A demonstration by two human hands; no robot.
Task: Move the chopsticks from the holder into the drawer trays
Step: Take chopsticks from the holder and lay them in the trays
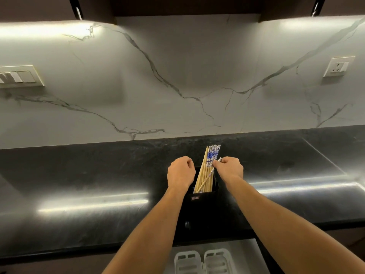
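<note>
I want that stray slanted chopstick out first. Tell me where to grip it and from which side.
Pinch the slanted chopstick near its patterned top end, from the right, as the right hand does. That end juts clear of the bundle; its lower part lies buried in the black holder.

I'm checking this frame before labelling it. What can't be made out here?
- Head view: the drawer trays are cut off by the bottom edge.
- Lower ends of the chopsticks sit hidden inside the black holder.
- Left hand fingers curl away; their grip is unclear.
- Holder label is too small to read.
</note>
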